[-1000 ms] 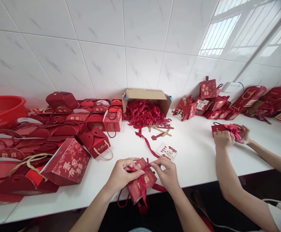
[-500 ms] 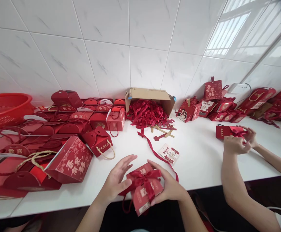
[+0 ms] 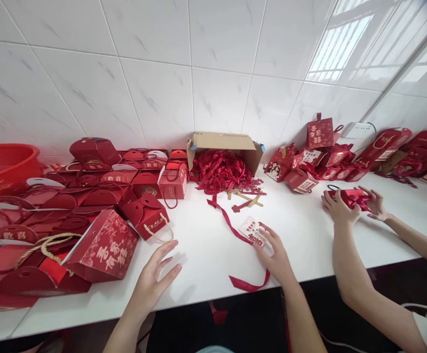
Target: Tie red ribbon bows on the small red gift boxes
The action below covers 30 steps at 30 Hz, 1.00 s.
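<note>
My left hand (image 3: 154,279) hovers open over the white table (image 3: 206,255), fingers spread, holding nothing, near a large red patterned box (image 3: 105,250). My right hand (image 3: 275,257) lies with fingers stretched out, its tips touching a small printed card (image 3: 252,229). A loose red ribbon (image 3: 235,230) runs from the ribbon pile past the card and curls under my right wrist at the table's edge. The ribbon-tied red box that I held before is not in my hands; a similar small box (image 3: 301,180) now lies at the right pile.
A cardboard box (image 3: 222,143) spilling red ribbons stands at the wall. Many red gift boxes (image 3: 125,189) crowd the left, beside a red basket (image 3: 3,169). More tied boxes (image 3: 331,157) pile at the right. Another person's hands (image 3: 349,203) hold a small red box there.
The ribbon-tied box has left my hands. My left hand has opened and drawn left; my right hand has reached forward onto the card. The other person keeps working on their box.
</note>
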Each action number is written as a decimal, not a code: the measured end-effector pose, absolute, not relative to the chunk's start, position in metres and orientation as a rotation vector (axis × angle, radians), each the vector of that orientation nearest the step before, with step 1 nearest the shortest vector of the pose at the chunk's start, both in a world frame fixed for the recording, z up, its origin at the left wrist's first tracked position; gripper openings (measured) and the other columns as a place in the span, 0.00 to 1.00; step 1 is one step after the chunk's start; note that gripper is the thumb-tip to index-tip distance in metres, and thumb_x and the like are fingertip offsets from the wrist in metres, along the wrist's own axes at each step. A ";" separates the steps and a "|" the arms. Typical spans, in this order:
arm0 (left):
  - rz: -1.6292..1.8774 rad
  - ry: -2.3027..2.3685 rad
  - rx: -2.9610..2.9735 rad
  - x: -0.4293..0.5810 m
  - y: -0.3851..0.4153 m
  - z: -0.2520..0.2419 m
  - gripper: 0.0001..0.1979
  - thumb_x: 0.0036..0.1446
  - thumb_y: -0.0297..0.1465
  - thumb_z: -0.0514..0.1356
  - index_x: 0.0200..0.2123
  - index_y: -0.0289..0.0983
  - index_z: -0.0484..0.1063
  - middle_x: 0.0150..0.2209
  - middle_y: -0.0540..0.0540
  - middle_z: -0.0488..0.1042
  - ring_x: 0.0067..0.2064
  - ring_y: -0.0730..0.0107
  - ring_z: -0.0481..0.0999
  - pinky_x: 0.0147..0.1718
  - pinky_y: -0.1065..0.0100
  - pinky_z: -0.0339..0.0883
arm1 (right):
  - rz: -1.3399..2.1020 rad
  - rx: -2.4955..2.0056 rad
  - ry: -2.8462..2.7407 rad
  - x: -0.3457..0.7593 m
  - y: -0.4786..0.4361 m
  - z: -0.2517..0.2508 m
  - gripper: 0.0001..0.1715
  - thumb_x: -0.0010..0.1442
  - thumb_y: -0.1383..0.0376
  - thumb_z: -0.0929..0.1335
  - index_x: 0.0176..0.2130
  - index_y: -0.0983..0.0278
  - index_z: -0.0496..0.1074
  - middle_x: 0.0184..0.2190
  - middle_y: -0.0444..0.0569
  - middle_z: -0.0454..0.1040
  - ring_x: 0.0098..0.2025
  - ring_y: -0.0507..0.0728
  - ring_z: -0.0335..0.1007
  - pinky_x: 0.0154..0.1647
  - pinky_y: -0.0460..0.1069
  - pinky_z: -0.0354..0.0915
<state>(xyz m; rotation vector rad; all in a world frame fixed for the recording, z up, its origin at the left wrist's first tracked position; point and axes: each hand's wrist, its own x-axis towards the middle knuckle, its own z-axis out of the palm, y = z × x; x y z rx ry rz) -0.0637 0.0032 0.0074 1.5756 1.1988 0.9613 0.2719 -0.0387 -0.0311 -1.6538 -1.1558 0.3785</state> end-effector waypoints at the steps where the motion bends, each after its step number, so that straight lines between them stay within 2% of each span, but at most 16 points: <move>1: 0.938 1.211 1.595 -0.064 0.003 0.006 0.24 0.57 0.43 0.59 0.54 0.41 0.65 0.59 0.39 0.67 0.63 0.52 0.64 0.58 0.51 0.63 | 0.391 -1.650 -1.203 0.265 -0.042 -0.040 0.22 0.50 0.56 0.72 0.45 0.59 0.77 0.56 0.55 0.68 0.59 0.68 0.63 0.60 0.65 0.60; 5: 0.837 1.183 1.698 -0.053 -0.007 0.000 0.21 0.57 0.40 0.60 0.53 0.42 0.68 0.58 0.41 0.69 0.62 0.52 0.65 0.59 0.50 0.62 | 0.353 -1.663 -1.249 0.229 -0.055 -0.060 0.08 0.53 0.61 0.70 0.32 0.60 0.80 0.49 0.58 0.71 0.53 0.73 0.65 0.55 0.73 0.57; 8: 0.667 1.132 1.995 -0.030 -0.021 -0.006 0.25 0.55 0.35 0.62 0.57 0.46 0.66 0.63 0.44 0.64 0.65 0.53 0.59 0.62 0.49 0.57 | 0.415 -1.589 -1.336 0.196 -0.062 -0.057 0.11 0.55 0.65 0.67 0.34 0.55 0.80 0.43 0.55 0.74 0.48 0.71 0.69 0.49 0.71 0.61; 12: 0.323 1.085 2.467 0.003 -0.034 -0.015 0.37 0.53 0.28 0.61 0.66 0.45 0.54 0.66 0.45 0.59 0.67 0.55 0.56 0.64 0.47 0.51 | 0.584 -1.411 -1.441 0.170 -0.057 -0.040 0.17 0.54 0.68 0.68 0.40 0.49 0.79 0.44 0.47 0.78 0.48 0.65 0.73 0.51 0.62 0.67; 15: 0.231 1.152 2.492 0.009 -0.029 -0.014 0.43 0.49 0.38 0.66 0.67 0.46 0.51 0.67 0.44 0.57 0.67 0.51 0.55 0.64 0.44 0.48 | 0.627 -1.349 -1.334 0.183 -0.040 -0.027 0.13 0.56 0.68 0.67 0.38 0.54 0.77 0.47 0.47 0.77 0.49 0.62 0.74 0.48 0.56 0.70; 17: 0.186 1.241 2.484 0.002 -0.017 -0.012 0.45 0.42 0.47 0.69 0.64 0.51 0.58 0.67 0.45 0.58 0.67 0.47 0.56 0.63 0.41 0.47 | 0.585 -1.355 -1.205 0.207 -0.024 -0.018 0.10 0.57 0.67 0.66 0.38 0.57 0.75 0.50 0.50 0.75 0.52 0.62 0.73 0.48 0.56 0.70; 18: 0.181 1.317 2.469 -0.003 -0.010 -0.011 0.43 0.42 0.51 0.68 0.62 0.52 0.61 0.67 0.45 0.58 0.67 0.45 0.55 0.63 0.40 0.45 | 0.557 -1.361 -1.148 0.221 -0.013 -0.014 0.09 0.57 0.66 0.66 0.38 0.59 0.74 0.52 0.51 0.74 0.52 0.62 0.72 0.48 0.56 0.70; 19: 0.189 1.428 2.442 -0.008 -0.003 -0.011 0.39 0.46 0.52 0.65 0.61 0.51 0.63 0.67 0.43 0.57 0.67 0.43 0.54 0.62 0.38 0.44 | 0.532 -1.367 -1.098 0.236 -0.002 -0.008 0.09 0.58 0.65 0.66 0.40 0.60 0.74 0.53 0.53 0.73 0.50 0.61 0.73 0.46 0.56 0.70; 21: 0.240 1.746 2.333 -0.019 0.011 -0.012 0.34 0.59 0.49 0.53 0.64 0.38 0.59 0.67 0.29 0.53 0.68 0.37 0.49 0.60 0.34 0.43 | 0.480 -1.384 -1.030 0.263 0.023 0.002 0.13 0.60 0.64 0.65 0.45 0.62 0.71 0.51 0.54 0.73 0.50 0.60 0.73 0.46 0.55 0.70; 23: 0.306 2.049 2.189 -0.027 0.021 -0.015 0.35 0.65 0.43 0.44 0.65 0.21 0.52 0.65 0.16 0.49 0.68 0.29 0.45 0.57 0.33 0.45 | 0.440 -1.431 -1.012 0.285 0.052 0.011 0.15 0.64 0.63 0.63 0.49 0.65 0.69 0.49 0.55 0.73 0.51 0.58 0.71 0.49 0.55 0.69; 24: 0.334 2.147 2.139 -0.029 0.025 -0.017 0.35 0.65 0.41 0.43 0.65 0.18 0.49 0.65 0.14 0.48 0.68 0.28 0.44 0.57 0.35 0.46 | 0.431 -1.467 -1.019 0.292 0.067 0.014 0.15 0.65 0.63 0.63 0.49 0.66 0.69 0.49 0.54 0.73 0.50 0.58 0.71 0.48 0.56 0.69; 26: 0.375 2.236 2.107 -0.031 0.027 -0.021 0.34 0.66 0.40 0.42 0.66 0.21 0.47 0.66 0.17 0.46 0.68 0.33 0.43 0.58 0.39 0.48 | 0.458 -1.550 -1.089 0.299 0.097 0.016 0.16 0.64 0.60 0.66 0.49 0.67 0.69 0.48 0.52 0.72 0.47 0.58 0.71 0.47 0.57 0.70; 30: 0.415 2.248 2.146 -0.031 0.024 -0.025 0.31 0.66 0.40 0.43 0.67 0.29 0.51 0.67 0.24 0.48 0.68 0.38 0.46 0.58 0.43 0.50 | 0.527 -1.751 -1.210 0.290 0.145 0.009 0.18 0.65 0.60 0.66 0.52 0.65 0.68 0.50 0.52 0.71 0.47 0.58 0.71 0.47 0.57 0.70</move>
